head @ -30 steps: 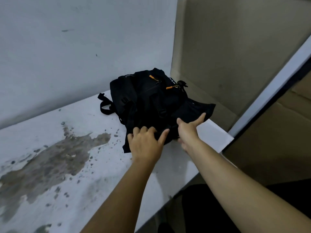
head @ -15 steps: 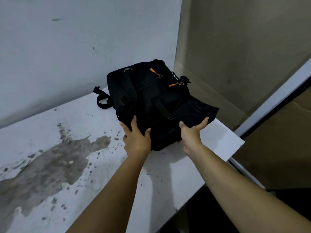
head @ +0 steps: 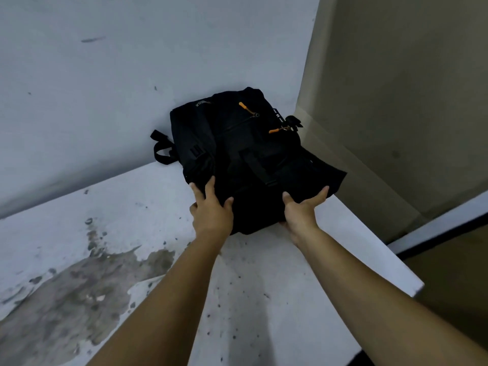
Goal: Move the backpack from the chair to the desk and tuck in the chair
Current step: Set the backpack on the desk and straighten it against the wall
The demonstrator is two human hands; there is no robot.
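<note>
— White and badly worn, that desk (head: 264, 299): a big brownish patch (head: 79, 291) where the coating has come off on the near left, dark specks scattered across the rest. A pale wall (head: 105, 88) runs behind it, and a beige partition (head: 396, 101) closes the corner on the right.

— And the backpack (head: 245, 154)?

— Black, lying on the desk in the far right corner, its top end against the wall. Two orange zipper pulls (head: 243, 105) show near that end, and a strap loop (head: 161, 151) sticks out on its left side.

— What are the hands doing?

— Both are on the near end of the bag. The left hand (head: 211, 210) lies on the left near corner, fingers spread over the fabric and thumb up on top. The right hand (head: 301, 210) cups the right near edge, thumb on top and the index finger reaching out along the hem; its other fingers go under the bag, out of sight.

— Gripping it, then?

— The right hand clasps the edge. The left looks pressed flat against it; whether it truly grips, I cannot tell.

— The chair?

— Not in view.
</note>
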